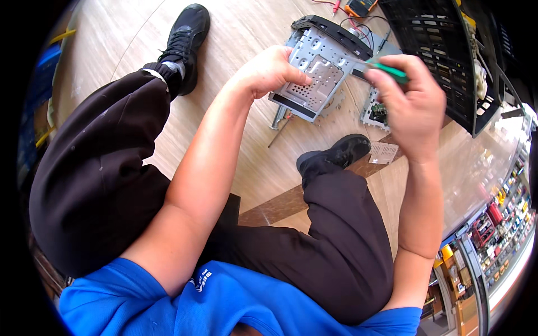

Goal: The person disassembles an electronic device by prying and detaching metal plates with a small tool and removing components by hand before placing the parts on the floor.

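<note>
My left hand (274, 73) grips the near left edge of a grey metal device chassis (322, 47), its thumb laid on top. The chassis has a perforated plate (316, 84) on its upper face and a curved black front panel (336, 32) at the far end. It is held tilted above the floor. At the chassis's right side, my right hand (412, 98) is closed around the green handle of a screwdriver (392, 73). This hand is slightly blurred. The screwdriver's shaft points left toward the chassis, and I cannot tell whether its tip touches the metal.
A black plastic crate (434, 42) stands at the far right. An orange multimeter (360, 7) with leads lies at the back. Beside the chassis is a metal plate with a green circuit board (379, 113). A paper label (383, 152) lies near my right shoe (350, 150).
</note>
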